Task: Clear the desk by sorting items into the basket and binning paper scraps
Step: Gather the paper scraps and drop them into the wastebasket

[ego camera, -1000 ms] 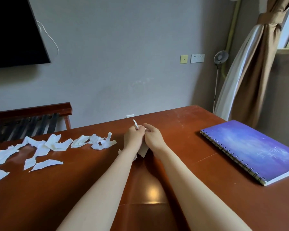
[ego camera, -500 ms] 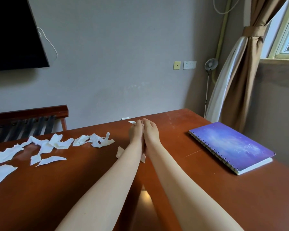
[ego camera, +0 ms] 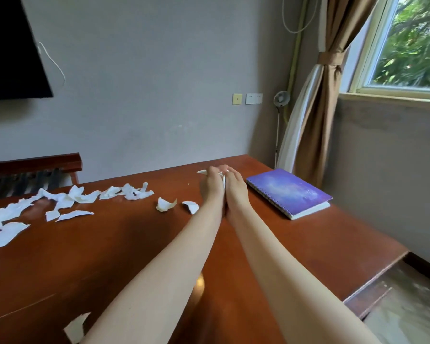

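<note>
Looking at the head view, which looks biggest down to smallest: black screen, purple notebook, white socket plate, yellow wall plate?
1. Black screen, though cropped by the frame.
2. Purple notebook.
3. White socket plate.
4. Yellow wall plate, a little narrower.
The notebook is nearer, so true sizes are unsure.

I see my reddish-brown tabletop (ego camera: 109, 256) carrying torn white paper scraps (ego camera: 81, 196) strewn on my left and a purple spiral notebook (ego camera: 288, 192) on my right.
</note>
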The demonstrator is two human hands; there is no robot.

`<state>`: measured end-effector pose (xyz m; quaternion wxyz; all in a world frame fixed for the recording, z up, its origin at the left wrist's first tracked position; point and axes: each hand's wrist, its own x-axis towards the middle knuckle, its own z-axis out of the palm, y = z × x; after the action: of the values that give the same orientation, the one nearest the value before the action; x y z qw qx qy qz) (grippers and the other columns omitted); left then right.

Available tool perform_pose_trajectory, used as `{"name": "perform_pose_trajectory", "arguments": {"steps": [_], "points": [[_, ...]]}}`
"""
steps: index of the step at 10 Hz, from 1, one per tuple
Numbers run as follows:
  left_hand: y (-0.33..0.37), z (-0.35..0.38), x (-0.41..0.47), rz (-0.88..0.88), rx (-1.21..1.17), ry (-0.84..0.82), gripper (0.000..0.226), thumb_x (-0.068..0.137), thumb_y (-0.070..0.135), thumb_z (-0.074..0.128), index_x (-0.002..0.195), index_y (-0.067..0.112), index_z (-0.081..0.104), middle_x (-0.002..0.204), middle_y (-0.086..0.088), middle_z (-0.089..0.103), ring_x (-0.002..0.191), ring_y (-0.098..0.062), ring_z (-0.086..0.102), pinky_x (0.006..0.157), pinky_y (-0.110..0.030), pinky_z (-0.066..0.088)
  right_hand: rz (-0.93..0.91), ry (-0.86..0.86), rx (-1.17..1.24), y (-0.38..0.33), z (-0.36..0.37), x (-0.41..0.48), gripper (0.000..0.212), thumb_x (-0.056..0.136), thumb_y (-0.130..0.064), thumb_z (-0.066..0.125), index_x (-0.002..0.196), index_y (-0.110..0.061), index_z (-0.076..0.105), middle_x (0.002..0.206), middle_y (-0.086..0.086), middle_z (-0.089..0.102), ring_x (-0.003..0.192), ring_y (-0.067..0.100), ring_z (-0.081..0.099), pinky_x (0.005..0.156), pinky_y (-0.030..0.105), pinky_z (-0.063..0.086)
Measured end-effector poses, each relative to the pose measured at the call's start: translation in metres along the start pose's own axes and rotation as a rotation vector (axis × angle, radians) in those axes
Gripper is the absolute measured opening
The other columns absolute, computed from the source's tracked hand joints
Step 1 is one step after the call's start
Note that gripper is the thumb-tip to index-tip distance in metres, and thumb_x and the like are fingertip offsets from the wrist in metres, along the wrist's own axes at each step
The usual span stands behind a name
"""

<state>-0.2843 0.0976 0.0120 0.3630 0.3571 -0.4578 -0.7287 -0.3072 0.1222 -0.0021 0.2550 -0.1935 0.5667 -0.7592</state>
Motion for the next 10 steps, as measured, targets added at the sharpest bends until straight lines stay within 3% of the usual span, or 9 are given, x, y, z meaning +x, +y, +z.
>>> {"name": "perform_pose_trajectory", "arguments": {"steps": [1, 2, 4, 5, 6, 7, 8, 9, 10], "points": [[-0.009, 0.012, -0.031, -0.009, 0.009, -0.055, 0.029, 0.088, 0.017, 0.039, 0.07, 0.021, 0.062, 0.069, 0.005, 0.061, 0.068, -0.02, 0.059, 0.055, -0.025, 0.041, -0.042, 0.061, -0.068, -0.007, -0.028, -0.022, 0.012, 0.098, -0.022, 0.042, 0.096, -0.018, 0.054, 0.085, -0.002, 0.058, 0.09, 0.024, 0.055, 0.082, 0.038, 0.045], [-0.031, 0.03, -0.062, -0.042, 0.024, -0.107, 0.029, 0.087, 0.017, 0.04, 0.065, 0.019, 0.058, 0.061, 0.004, 0.055, 0.065, -0.021, 0.054, 0.052, -0.025, 0.038, -0.068, 0.141, -0.069, -0.012, -0.057, -0.046, 0.019, 0.098, -0.018, 0.042, 0.082, -0.024, 0.052, 0.084, -0.002, 0.057, 0.089, 0.024, 0.054, 0.086, 0.041, 0.044], [-0.074, 0.067, -0.106, -0.099, 0.026, -0.303, 0.029, 0.087, 0.015, 0.041, 0.066, 0.017, 0.061, 0.072, 0.0, 0.061, 0.079, -0.025, 0.059, 0.063, -0.028, 0.044, -0.119, 0.285, -0.132, -0.013, -0.127, -0.082, 0.01, 0.096, -0.021, 0.043, 0.102, -0.018, 0.051, 0.099, 0.004, 0.059, 0.098, 0.025, 0.056, 0.093, 0.041, 0.045], [-0.094, 0.086, -0.128, -0.098, 0.041, -0.366, 0.03, 0.089, 0.013, 0.039, 0.067, 0.015, 0.059, 0.073, -0.002, 0.059, 0.077, -0.025, 0.058, 0.066, -0.028, 0.044, -0.158, 0.397, -0.119, -0.015, -0.163, -0.097, 0.021, 0.093, -0.01, 0.039, 0.104, -0.01, 0.057, 0.09, -0.002, 0.058, 0.091, 0.018, 0.054, 0.082, 0.028, 0.043], [-0.117, 0.103, -0.153, -0.143, 0.083, -0.484, 0.028, 0.092, 0.016, 0.036, 0.069, 0.016, 0.054, 0.072, -0.001, 0.053, 0.077, -0.023, 0.055, 0.06, -0.026, 0.041, -0.145, 0.519, -0.11, -0.014, -0.193, -0.115, 0.029, 0.091, -0.009, 0.039, 0.111, -0.004, 0.061, 0.098, 0.003, 0.06, 0.092, 0.016, 0.056, 0.08, 0.026, 0.046], [-0.137, 0.116, -0.176, -0.168, 0.106, -0.52, 0.025, 0.091, 0.015, 0.038, 0.079, 0.011, 0.059, 0.076, -0.003, 0.057, 0.076, -0.022, 0.057, 0.057, -0.025, 0.043, -0.135, 0.6, -0.084, -0.011, -0.22, -0.133, 0.025, 0.092, -0.009, 0.039, 0.102, -0.011, 0.061, 0.099, 0.004, 0.059, 0.096, 0.018, 0.056, 0.091, 0.032, 0.046], [-0.16, 0.126, -0.194, -0.176, 0.124, -0.546, 0.026, 0.087, 0.015, 0.039, 0.074, 0.016, 0.062, 0.079, -0.004, 0.062, 0.076, -0.024, 0.061, 0.063, -0.026, 0.047, -0.093, 0.65, -0.022, -0.007, -0.243, -0.153, 0.025, 0.093, -0.009, 0.038, 0.105, -0.012, 0.061, 0.098, 0.002, 0.061, 0.093, 0.016, 0.058, 0.078, 0.025, 0.047], [-0.184, 0.131, -0.205, -0.215, 0.228, -0.555, 0.022, 0.078, 0.021, 0.042, 0.071, 0.017, 0.062, 0.083, -0.008, 0.064, 0.091, -0.034, 0.064, 0.074, -0.033, 0.045, -0.042, 0.682, 0.019, 0.001, -0.262, -0.168, 0.026, 0.091, -0.01, 0.038, 0.104, -0.011, 0.06, 0.102, 0.007, 0.063, 0.088, 0.018, 0.058, 0.069, 0.025, 0.047], [-0.208, 0.13, -0.213, -0.257, 0.274, -0.572, 0.028, 0.086, 0.015, 0.039, 0.067, 0.018, 0.06, 0.071, -0.004, 0.059, 0.077, -0.026, 0.057, 0.07, -0.03, 0.043, -0.01, 0.713, 0.026, 0.019, -0.277, -0.176, 0.028, 0.092, -0.008, 0.036, 0.107, -0.007, 0.06, 0.094, 0.01, 0.062, 0.077, 0.018, 0.059, 0.062, 0.024, 0.046]]}}
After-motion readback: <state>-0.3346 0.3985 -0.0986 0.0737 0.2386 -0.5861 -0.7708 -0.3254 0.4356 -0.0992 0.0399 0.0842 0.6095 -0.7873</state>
